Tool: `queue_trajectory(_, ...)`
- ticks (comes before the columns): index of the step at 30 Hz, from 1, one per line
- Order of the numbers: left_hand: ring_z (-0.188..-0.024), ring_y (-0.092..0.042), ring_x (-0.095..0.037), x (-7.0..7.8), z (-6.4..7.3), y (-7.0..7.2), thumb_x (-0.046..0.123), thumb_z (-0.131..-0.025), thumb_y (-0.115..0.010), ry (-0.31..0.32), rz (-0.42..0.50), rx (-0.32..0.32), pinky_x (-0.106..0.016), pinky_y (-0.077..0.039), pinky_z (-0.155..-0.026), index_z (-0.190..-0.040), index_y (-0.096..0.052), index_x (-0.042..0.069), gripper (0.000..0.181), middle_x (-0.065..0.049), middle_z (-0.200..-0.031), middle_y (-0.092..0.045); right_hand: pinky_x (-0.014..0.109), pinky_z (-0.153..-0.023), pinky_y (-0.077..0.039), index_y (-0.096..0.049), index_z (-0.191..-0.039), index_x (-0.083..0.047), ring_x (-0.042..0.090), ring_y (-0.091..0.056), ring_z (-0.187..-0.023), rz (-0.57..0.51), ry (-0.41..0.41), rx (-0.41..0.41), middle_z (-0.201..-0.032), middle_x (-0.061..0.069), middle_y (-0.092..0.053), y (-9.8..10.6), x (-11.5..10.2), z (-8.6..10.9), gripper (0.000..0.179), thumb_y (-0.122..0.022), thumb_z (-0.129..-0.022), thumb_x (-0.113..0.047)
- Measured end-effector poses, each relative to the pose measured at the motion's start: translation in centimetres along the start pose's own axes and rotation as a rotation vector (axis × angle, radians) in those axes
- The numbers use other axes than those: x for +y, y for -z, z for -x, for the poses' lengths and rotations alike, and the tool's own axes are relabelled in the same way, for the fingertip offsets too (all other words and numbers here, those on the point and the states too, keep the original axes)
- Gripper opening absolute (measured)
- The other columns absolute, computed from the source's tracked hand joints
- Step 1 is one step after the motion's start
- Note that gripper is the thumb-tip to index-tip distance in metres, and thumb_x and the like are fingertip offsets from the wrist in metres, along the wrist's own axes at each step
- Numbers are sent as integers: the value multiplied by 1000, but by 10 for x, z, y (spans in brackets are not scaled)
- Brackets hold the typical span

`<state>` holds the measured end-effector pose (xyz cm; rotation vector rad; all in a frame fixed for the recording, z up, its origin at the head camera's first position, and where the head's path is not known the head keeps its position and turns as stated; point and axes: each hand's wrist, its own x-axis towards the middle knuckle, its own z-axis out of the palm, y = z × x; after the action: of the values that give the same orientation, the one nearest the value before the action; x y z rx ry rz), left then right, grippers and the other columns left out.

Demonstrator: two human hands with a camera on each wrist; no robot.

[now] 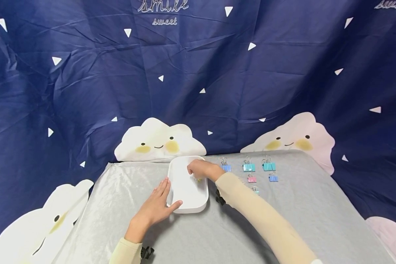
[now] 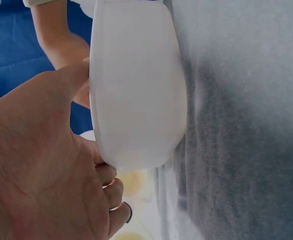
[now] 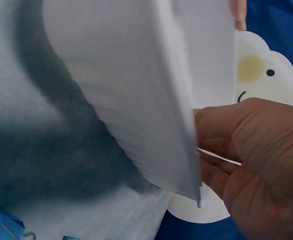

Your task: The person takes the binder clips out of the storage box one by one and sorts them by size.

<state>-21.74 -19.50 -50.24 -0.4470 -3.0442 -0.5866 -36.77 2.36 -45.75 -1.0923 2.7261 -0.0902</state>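
A white rounded tray point(image 1: 184, 201) lies on the grey cloth. My left hand point(image 1: 158, 201) rests against its left side with fingers nearly straight; the thumb is spread over the near rim. In the left wrist view, thumb and fingers touch the rim of the tray point(image 2: 139, 85). My right hand point(image 1: 202, 169) reaches over the right rim into the tray, its fingers curled downward. A small yellow thing point(image 1: 199, 179) shows at those fingertips, mostly covered. In the right wrist view, the tray wall point(image 3: 121, 85) hides the tips of the right hand point(image 3: 256, 155).
Right of the tray lie several binder clips: two teal ones point(image 1: 249, 167) in the back row, blue ones point(image 1: 273, 178), a pink one point(image 1: 252, 179) and a small pale teal one point(image 1: 255, 190) partly behind the right sleeve. A dark blue curtain point(image 1: 198, 55) hangs behind the cloth-covered surface.
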Motion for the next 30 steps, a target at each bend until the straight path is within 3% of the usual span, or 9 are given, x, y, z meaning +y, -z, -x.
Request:
queue_trajectory(4, -165, -21, -38, 1, 0, 0, 67, -101, -56, -1, 3, 4, -56, -23, -135, -165, -29, -6, 101, -19, -178, -21, 29, -86, -59, -77, -105, -9, 16, -67, -95, 39, -33, -27, -107, 5, -77, -3, -2, 2, 19, -69, -96, 6)
queue_trajectory(7, -165, -20, -38, 1, 0, 0, 67, -101, -56, 1, 2, 1, -55, -23, -135, -165, -28, -6, 101, -19, -178, -20, 25, -66, -51, -72, -85, -10, 15, -55, -73, 69, -38, -23, -83, 2, -70, -6, -2, 4, 18, -69, -95, 5)
queue_trajectory(10, -165, -20, -38, 2, 0, 0, 67, -101, -56, 4, 2, -6, -56, -23, -135, -165, -28, -6, 101, -19, -178, -20, 23, -60, -45, -67, -76, -13, 12, -47, -65, 95, -28, -11, -73, -1, -62, -9, 0, 5, 25, -70, -96, 2)
queue_trajectory(18, -165, -21, -38, 2, 0, -1, 67, -101, -56, 6, -6, -3, -56, -24, -135, -165, -28, -6, 101, -19, -178, -20, 28, -78, -57, -70, -90, -16, 14, -63, -81, 52, -19, -1, -91, 0, -72, -12, 2, 7, 16, -73, -98, -2)
queue_trajectory(23, -165, -20, -38, 2, -1, -1, 67, -101, -56, 7, -5, -5, -56, -24, -135, -165, -28, -6, 101, -19, -178, -20, 28, -77, -54, -67, -95, -15, 13, -59, -81, -2, -4, 11, -91, 0, -68, -10, 4, 8, 12, -69, -101, -5)
queue_trajectory(30, -166, -19, -37, 2, 0, 0, 67, -101, -55, 11, -7, -8, -57, -24, -135, -165, -27, -6, 101, -19, -178, -19, 29, -85, -58, -75, -94, -13, 15, -66, -90, -71, 38, 82, -92, -2, -72, -9, 11, 6, 13, -78, -93, -1)
